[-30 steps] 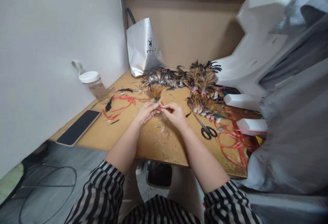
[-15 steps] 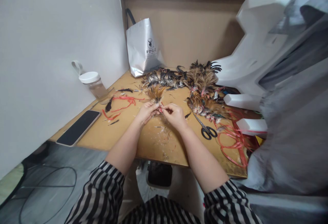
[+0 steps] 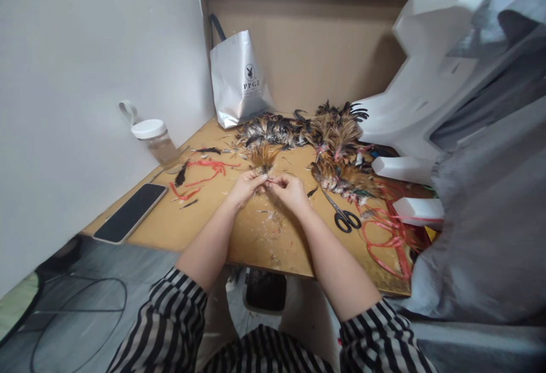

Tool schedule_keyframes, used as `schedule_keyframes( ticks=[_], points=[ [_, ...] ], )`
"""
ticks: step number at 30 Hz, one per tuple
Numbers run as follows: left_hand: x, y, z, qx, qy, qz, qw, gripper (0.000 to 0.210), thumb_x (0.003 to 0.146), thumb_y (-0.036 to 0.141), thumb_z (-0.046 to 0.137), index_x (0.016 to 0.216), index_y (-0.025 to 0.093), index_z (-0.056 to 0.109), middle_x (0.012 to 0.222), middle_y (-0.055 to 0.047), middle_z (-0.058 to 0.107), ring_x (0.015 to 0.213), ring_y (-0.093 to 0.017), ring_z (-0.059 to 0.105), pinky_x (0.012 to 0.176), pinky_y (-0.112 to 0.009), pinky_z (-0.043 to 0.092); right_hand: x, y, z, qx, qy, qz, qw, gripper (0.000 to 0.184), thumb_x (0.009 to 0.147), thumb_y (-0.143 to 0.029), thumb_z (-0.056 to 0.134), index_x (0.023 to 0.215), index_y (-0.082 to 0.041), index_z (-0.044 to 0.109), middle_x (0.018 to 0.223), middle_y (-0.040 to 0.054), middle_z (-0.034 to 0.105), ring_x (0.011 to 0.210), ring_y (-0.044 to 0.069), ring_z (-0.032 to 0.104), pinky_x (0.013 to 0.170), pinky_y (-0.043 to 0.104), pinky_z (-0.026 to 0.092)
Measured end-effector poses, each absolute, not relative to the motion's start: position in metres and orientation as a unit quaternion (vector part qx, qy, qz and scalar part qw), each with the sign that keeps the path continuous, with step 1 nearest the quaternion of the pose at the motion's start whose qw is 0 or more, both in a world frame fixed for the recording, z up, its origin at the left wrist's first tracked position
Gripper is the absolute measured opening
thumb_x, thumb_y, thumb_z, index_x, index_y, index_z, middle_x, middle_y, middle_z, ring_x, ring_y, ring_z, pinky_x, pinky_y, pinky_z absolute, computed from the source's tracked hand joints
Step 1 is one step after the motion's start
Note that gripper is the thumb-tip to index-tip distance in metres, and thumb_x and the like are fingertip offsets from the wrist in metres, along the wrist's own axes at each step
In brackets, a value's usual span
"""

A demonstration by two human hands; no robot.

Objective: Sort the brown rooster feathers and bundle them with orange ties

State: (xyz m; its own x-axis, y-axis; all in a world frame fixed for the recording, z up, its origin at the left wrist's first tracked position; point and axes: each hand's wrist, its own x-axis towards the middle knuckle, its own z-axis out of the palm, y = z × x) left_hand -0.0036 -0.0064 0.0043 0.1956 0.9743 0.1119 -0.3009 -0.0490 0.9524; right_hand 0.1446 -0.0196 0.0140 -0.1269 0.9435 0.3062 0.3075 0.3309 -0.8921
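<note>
A small bunch of brown feathers [image 3: 262, 158] fans upward from between my hands at the middle of the table. My left hand [image 3: 247, 187] is closed on the base of the bunch, thumb on top. My right hand [image 3: 290, 190] pinches at the same base, its fingertips meeting those of the left; what exactly they grip is hidden. Scissors with black handles [image 3: 343, 215] lie to the right of my right hand. Beyond them, tied feather bundles [image 3: 345, 177] with reddish ends rest on the table.
Loose feathers [image 3: 273, 129] and a larger feather pile [image 3: 339, 128] lie at the back, before a silver bag [image 3: 236, 80]. Red plastic strips [image 3: 384, 239] tangle at the right; more strips [image 3: 209, 167] lie left. A phone [image 3: 130, 214] and a lidded jar [image 3: 158, 143] stand along the left edge.
The feather bunch has shifted slightly to the right and spread a little. My right fingertips have drawn in closer to the left ones; the red seen between them is now mostly covered.
</note>
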Motion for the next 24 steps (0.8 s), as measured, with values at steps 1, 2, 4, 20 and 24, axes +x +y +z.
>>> schedule_keyframes(
  ticks=[1,2,4,20,24],
  points=[
    [-0.0039,-0.006,0.0043,0.485,0.344,0.536,0.599,0.03,0.064,0.033,0.069,0.082,0.009,0.067,0.073,-0.009,0.068,0.058,-0.01,0.059,0.049,-0.017,0.042,0.1448,-0.0183,0.0142,-0.464,-0.65,0.378,0.469,0.025,0.064,-0.038,0.062,0.066,-0.013,0.063,0.059,0.0017,0.062,0.052,0.01,0.051,0.051,0.021,0.039],
    [-0.0044,-0.0056,0.0043,0.478,0.346,0.54,0.6,0.031,0.064,0.033,0.068,0.083,0.009,0.067,0.074,-0.01,0.068,0.059,-0.01,0.059,0.049,-0.016,0.042,0.1452,-0.0172,0.0147,-0.457,-0.625,0.424,0.47,0.024,0.064,-0.037,0.062,0.065,-0.013,0.063,0.058,0.0014,0.061,0.05,0.009,0.051,0.05,0.021,0.039],
    [-0.0054,-0.0047,0.0043,0.462,0.353,0.55,0.599,0.032,0.065,0.033,0.068,0.084,0.008,0.066,0.074,-0.01,0.068,0.058,-0.009,0.06,0.049,-0.016,0.042,0.146,-0.0156,0.0158,-0.437,-0.562,0.523,0.469,0.02,0.063,-0.033,0.063,0.065,-0.013,0.063,0.055,0.0013,0.061,0.048,0.009,0.052,0.049,0.021,0.041],
    [-0.0004,-0.0041,0.0032,0.499,0.385,0.561,0.537,0.028,0.064,0.035,0.068,0.069,0.008,0.063,0.058,-0.006,0.064,0.049,-0.009,0.056,0.049,-0.019,0.044,0.1474,-0.0132,0.0118,-0.395,-0.42,0.708,0.408,0.019,0.066,-0.031,0.069,0.065,-0.013,0.062,0.059,0.0047,0.066,0.049,0.008,0.059,0.052,0.019,0.051],
    [-0.0003,-0.0052,0.0054,0.49,0.381,0.561,0.548,0.029,0.064,0.036,0.067,0.071,0.008,0.063,0.065,-0.008,0.066,0.053,-0.01,0.059,0.053,-0.02,0.046,0.1457,-0.011,0.0083,-0.392,-0.401,0.703,0.438,0.014,0.06,-0.021,0.071,0.061,-0.014,0.059,0.055,0.0024,0.064,0.048,0.008,0.057,0.052,0.02,0.051]
  ],
)
